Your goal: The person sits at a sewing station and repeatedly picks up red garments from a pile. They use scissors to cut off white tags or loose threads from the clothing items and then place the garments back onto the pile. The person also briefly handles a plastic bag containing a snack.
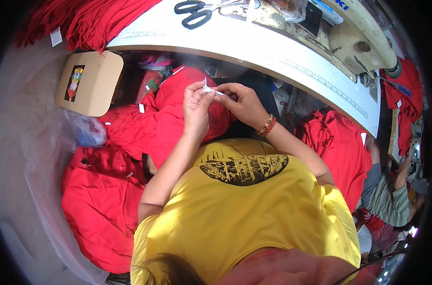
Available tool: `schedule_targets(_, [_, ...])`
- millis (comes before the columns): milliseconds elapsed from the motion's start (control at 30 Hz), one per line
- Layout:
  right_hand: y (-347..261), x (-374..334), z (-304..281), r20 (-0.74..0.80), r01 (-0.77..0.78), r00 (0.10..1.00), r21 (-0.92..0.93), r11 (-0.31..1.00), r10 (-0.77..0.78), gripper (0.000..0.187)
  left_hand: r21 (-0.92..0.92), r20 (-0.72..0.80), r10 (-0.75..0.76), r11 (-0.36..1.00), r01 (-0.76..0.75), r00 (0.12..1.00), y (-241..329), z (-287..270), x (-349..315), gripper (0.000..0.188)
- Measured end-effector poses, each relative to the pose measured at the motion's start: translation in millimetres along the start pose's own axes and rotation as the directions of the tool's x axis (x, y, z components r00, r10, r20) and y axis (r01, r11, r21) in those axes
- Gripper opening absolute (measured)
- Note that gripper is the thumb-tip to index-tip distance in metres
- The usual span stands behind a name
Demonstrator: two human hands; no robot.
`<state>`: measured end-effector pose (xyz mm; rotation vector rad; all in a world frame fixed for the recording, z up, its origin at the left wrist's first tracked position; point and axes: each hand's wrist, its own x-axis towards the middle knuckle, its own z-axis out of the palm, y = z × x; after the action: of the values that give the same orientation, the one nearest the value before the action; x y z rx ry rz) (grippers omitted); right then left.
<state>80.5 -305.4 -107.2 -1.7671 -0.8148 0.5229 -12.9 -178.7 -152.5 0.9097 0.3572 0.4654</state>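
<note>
My left hand [196, 105] and my right hand [246, 103] meet in front of my chest, near the table's edge. Between their fingertips is a small crumpled white strip [207, 88], like a fabric label or thin paper; its exact kind is too small to tell. Fingers of both hands pinch it, and part of it is hidden by them. Below and behind my left hand lies a heap of red cloth [173, 113], which has small white tags on it.
A white table [254, 54] carries black-handled scissors [195, 14] and a sewing machine [363, 35]. A screwdriver [402, 88] lies by the machine. More red garments [337, 147] are piled right and left. A cardboard box [95, 80] stands left; another person [389, 202] is at the far right.
</note>
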Motion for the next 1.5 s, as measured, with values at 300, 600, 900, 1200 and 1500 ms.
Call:
schedule_targets(300, [10.0, 1.3, -3.2, -0.028, 0.042, 0.999, -0.103, 0.994, -0.045, 0.021, 0.153, 0.034, 0.061, 0.986, -0.065, 0.998, 3.3, 7.4, -1.5, 0.034])
schedule_targets(600, [15.1, 3.1, -2.7, -0.019, -0.011, 1.0, -0.058, 0.998, 0.01, 0.02, 0.21, -0.007, 0.013, 0.978, -0.011, 1.0, 10.8, 2.2, 7.1, 0.036])
schedule_targets(900, [40.2, -4.1, 0.8, 0.003, -0.192, 0.979, 0.37, 0.909, 0.205, 0.019, 0.844, 0.472, 0.453, 0.015, -0.536, 0.756, 98.0, 45.3, 88.9, 0.021])
schedule_targets(1200, [42.5, -13.2, -1.4, 0.094, -0.334, 0.915, 0.72, 0.608, 0.391, 0.021, 0.783, 0.381, -0.198, -0.452, -0.429, 0.903, 134.4, 99.1, 194.8, 0.033])
schedule_targets(1500, [38.8, -13.7, -11.6, 0.227, -0.427, 0.874, 0.781, 0.457, 0.429, 0.024, 0.975, 0.224, -0.373, 0.101, -0.2, 0.9, 177.6, 21.1, 96.7, 0.017])
